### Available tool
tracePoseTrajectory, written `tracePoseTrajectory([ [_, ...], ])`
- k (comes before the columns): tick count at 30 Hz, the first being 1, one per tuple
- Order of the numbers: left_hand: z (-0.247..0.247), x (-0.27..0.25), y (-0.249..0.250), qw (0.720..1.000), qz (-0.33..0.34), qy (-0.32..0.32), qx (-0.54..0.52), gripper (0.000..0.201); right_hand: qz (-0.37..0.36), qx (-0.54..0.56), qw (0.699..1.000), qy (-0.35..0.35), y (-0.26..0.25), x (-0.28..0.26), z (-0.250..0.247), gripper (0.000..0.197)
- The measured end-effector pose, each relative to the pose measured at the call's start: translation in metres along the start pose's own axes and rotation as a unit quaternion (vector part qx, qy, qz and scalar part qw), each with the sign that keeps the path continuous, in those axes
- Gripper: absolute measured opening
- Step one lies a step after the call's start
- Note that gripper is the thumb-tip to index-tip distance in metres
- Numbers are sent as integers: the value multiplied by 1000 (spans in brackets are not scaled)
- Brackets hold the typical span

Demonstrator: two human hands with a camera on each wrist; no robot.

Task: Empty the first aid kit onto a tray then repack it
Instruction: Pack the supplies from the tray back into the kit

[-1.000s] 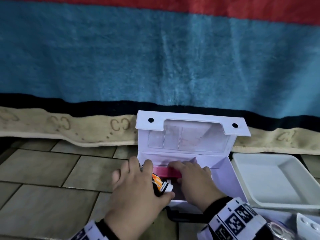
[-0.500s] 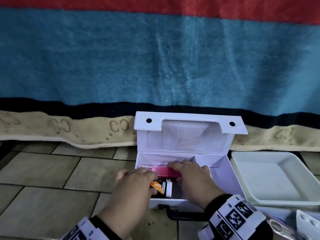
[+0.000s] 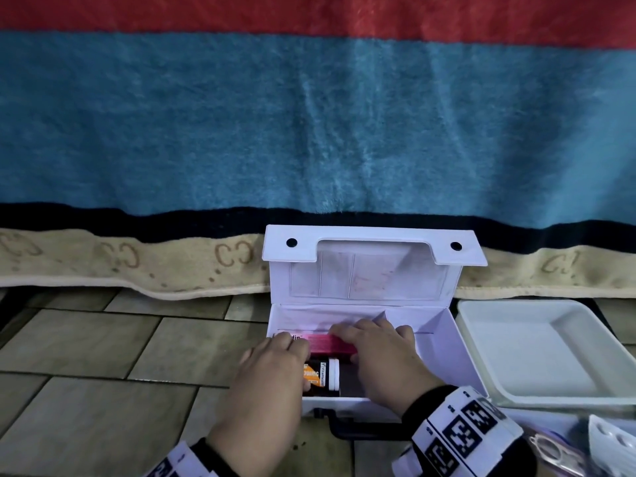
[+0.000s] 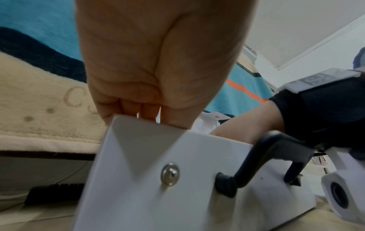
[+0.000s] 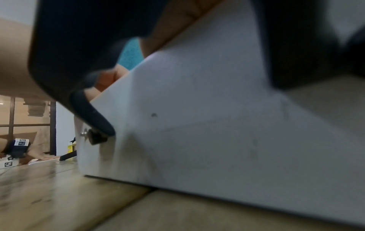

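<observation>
While both hands are reaching into the kit (image 3: 444, 342), the pink box (image 3: 328, 343) is lying crosswise under them: right hand (image 3: 382, 359) fingers pressing flat on top, left hand (image 3: 272, 366) curling at its left end, grip unclear.

A repeating pair of interlocked letters reading "CC" is woven along the beige border of the blanket (image 3: 137, 266), at about nine o'clock from the open first aid kit (image 3: 444, 342), and a single "C" of it shows in the left wrist view. Inside the kit, the dark bottle (image 3: 318, 373) lying on its side carries an orange label with white lettering too small and turned to read, and the pink box (image 3: 327, 342) at twelve o'clock from it shows letters ending in "din", the rest hidden under the left hand (image 3: 268, 380). The white wristbands (image 3: 468, 432) bear black square coded markers, not words.
</observation>
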State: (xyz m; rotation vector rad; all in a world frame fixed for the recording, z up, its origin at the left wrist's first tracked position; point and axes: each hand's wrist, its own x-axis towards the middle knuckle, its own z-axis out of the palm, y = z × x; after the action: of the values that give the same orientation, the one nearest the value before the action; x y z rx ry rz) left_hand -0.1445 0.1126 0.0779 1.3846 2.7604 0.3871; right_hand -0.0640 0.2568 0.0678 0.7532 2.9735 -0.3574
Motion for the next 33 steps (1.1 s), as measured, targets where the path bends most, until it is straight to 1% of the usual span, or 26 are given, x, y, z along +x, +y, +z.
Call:
tracePoseTrajectory([
  [2, 2, 0, -1, 1000, -5, -7, -10, 23, 1, 5, 1000, 1, 1, 0, 1, 68],
  [4, 1, -1, -2, 999, -2, -28, -21, 25, 3, 8, 1000, 5, 1, 1, 2, 67],
  [6, 3, -1, -7, 1000, 4, -13, -21, 38, 5, 8, 1000, 8, 0, 1, 3, 67],
  [7, 0, -1, -7, 1000, 9, -16, -11, 42, 5, 6, 1000, 8, 0, 2, 3, 67],
  [8, -1, -2, -6, 999, 14, -23, -18, 41, 6, 3, 1000, 7, 0, 2, 4, 67],
  [10, -3, -4, 0, 999, 13, -31, -36, 28, 9, 0, 1000, 8, 0, 2, 4, 67],
  [11, -2, -5, 0, 999, 24, -7, -34, 26, 10, 0, 1000, 9, 0, 1, 4, 67],
  [12, 0, -4, -1, 999, 31, 15, -27, 27, 11, 1, 1000, 9, 0, 1, 4, 67],
  [14, 0, -3, -1, 999, 21, 24, -24, 28, 10, 3, 1000, 9, 0, 1, 3, 67],
  [18, -2, -3, 1, 1000, 12, 7, -10, 28, 6, 10, 1000, 10, -1, 0, 3, 66],
  [21, 0, -1, 0, 1000, 5, 19, -6, 28, 6, 14, 1000, 9, -1, 0, 2, 66],
  [23, -2, -1, 1, 1000, 1, 2, -15, 27, 6, 20, 1000, 9, -1, -1, 0, 67],
  [25, -2, 0, -1, 1000, 7, -21, 0, 33, 6, 27, 1000, 6, -2, -1, -1, 67],
  [26, -2, 0, -4, 1000, 7, -13, -6, 40, 6, 32, 999, 5, -2, -1, -2, 66],
  [27, -2, 0, -5, 1000, 6, -1, -11, 42, 7, 38, 999, 4, -3, -1, -3, 65],
  [28, -3, 0, -4, 999, -3, -17, -35, 37, 11, 48, 999, 2, -2, -1, -5, 64],
  [29, -4, 0, -3, 998, -13, -16, -55, 28, 12, 60, 998, 0, -3, -1, -7, 64],
  [31, -5, 1, -6, 996, -10, 18, -86, 17, 20, 84, 996, -2, -2, -6, -12, 62],
  [33, -7, 3, -7, 995, -10, 38, -91, 14, 28, 91, 995, 4, 0, -15, -19, 58],
])
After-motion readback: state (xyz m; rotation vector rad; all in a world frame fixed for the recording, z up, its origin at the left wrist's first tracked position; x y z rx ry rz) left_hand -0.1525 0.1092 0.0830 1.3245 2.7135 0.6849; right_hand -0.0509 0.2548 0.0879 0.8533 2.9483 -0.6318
